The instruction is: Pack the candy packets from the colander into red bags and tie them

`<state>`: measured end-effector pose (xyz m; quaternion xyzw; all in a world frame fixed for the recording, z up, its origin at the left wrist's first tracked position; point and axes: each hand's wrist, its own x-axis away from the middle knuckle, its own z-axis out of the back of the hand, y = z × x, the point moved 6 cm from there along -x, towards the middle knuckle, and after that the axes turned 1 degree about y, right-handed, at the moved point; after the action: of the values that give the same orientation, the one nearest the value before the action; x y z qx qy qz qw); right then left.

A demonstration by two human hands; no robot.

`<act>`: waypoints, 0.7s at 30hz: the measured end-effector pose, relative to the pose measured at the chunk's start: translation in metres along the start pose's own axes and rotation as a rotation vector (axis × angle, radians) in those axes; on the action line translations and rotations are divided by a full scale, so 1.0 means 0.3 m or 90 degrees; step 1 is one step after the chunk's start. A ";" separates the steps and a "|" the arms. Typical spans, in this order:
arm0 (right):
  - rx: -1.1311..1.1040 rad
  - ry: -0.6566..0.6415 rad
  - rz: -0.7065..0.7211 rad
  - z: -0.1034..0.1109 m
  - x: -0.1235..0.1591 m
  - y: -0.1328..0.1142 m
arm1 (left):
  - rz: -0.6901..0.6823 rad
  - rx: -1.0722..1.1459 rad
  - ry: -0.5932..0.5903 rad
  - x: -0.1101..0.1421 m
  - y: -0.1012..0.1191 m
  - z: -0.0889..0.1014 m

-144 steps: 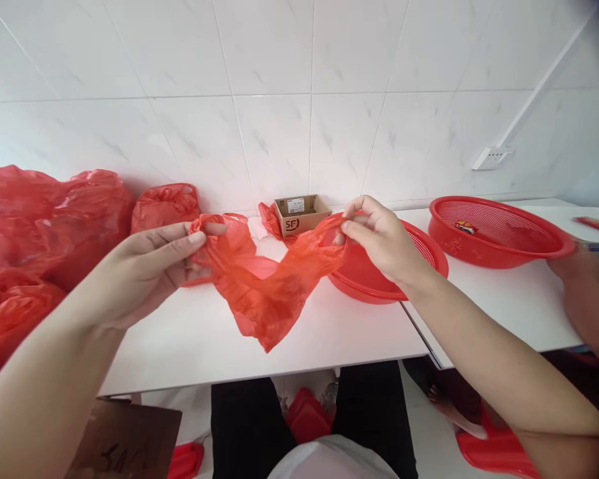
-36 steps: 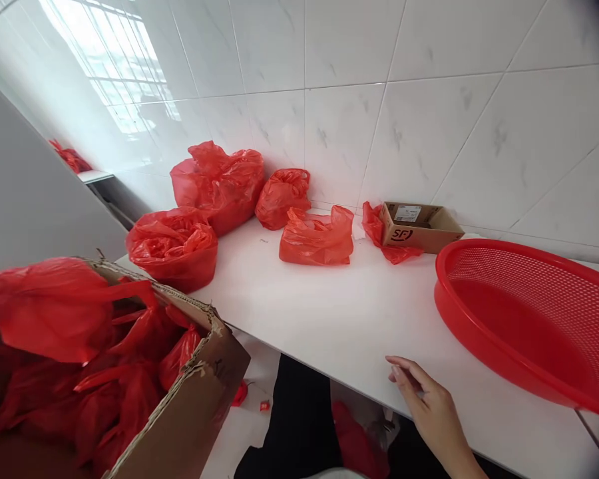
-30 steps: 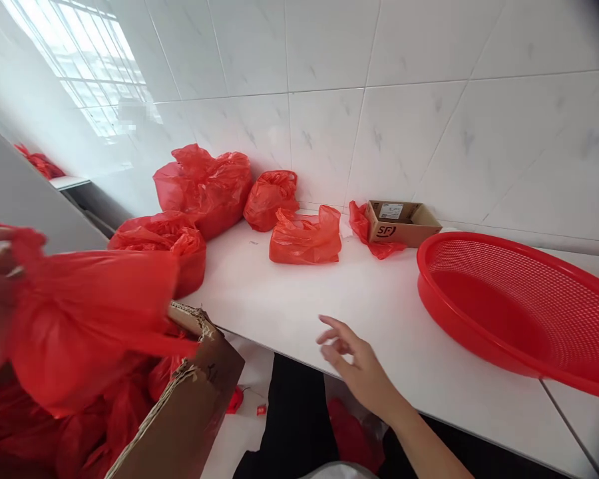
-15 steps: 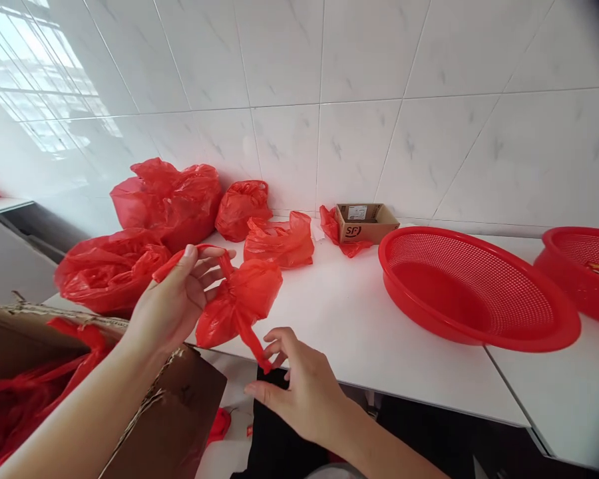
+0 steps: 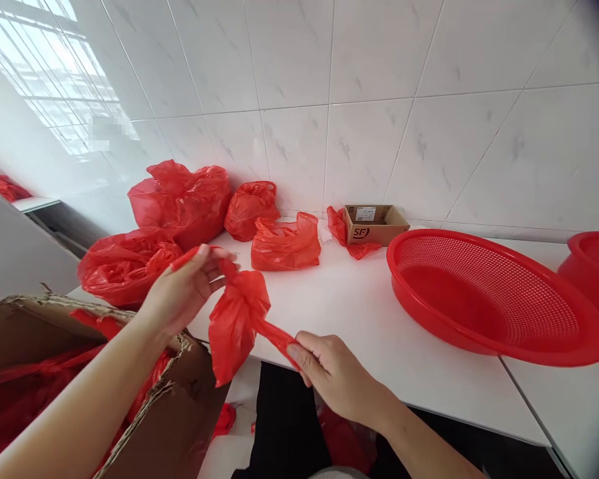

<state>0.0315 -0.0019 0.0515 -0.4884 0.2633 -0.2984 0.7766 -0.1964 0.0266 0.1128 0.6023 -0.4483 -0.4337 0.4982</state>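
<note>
A small red plastic bag [image 5: 237, 319], knotted or bunched in the middle, hangs between my hands over the table's front edge. My left hand [image 5: 192, 286] is closed on one of its handles, with a strip of red plastic lying over the thumb. My right hand [image 5: 324, 366] pinches the bag's other handle, which is stretched tight down to the right. What the bag contains, if anything, cannot be seen.
Several red bags [image 5: 180, 203] sit on the white table [image 5: 349, 313] along the tiled wall. A small cardboard box [image 5: 379, 233] marked SF stands behind. Red plastic baskets [image 5: 479, 293] are at right. A large open carton [image 5: 180, 406] with red bags is at lower left.
My right hand has taken hold of the loose handle and pulled it out to the right. The bag has turned and hangs lower. The view has shifted slightly left.
</note>
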 end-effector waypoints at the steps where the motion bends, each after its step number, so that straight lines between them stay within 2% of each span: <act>1: -0.032 0.005 0.004 0.012 -0.007 -0.016 | -0.011 -0.073 -0.065 0.034 -0.011 -0.052; 3: -0.093 0.035 0.018 0.035 -0.023 -0.043 | -0.022 -0.257 -0.247 0.120 -0.060 -0.177; 5: -0.146 0.058 0.023 0.047 -0.037 -0.053 | -0.043 -0.349 -0.411 0.204 -0.119 -0.281; 7: -0.172 0.074 0.021 0.052 -0.040 -0.042 | -0.054 -0.376 -0.458 0.243 -0.155 -0.319; 9: -0.175 0.104 0.021 0.066 -0.029 -0.010 | -0.016 -0.383 -0.408 0.236 -0.166 -0.281; 11: -0.169 0.159 0.004 0.095 -0.003 0.050 | 0.060 -0.372 -0.302 0.214 -0.145 -0.176; 14: -0.127 0.241 -0.076 0.138 0.050 0.194 | 0.126 -0.309 -0.046 0.198 -0.048 0.065; 16: -0.072 0.270 -0.134 0.148 0.089 0.307 | 0.133 -0.233 0.125 0.214 0.031 0.238; 18: -0.020 0.281 -0.170 0.142 0.125 0.412 | 0.108 -0.172 0.249 0.238 0.098 0.392; 21: 0.058 0.296 -0.185 0.122 0.165 0.518 | 0.078 -0.225 0.388 0.264 0.147 0.598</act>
<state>0.1229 0.0379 -0.0825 -0.4040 0.3479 -0.5219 0.6658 -0.3576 -0.0927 0.1274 0.5805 -0.2321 -0.2742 0.7307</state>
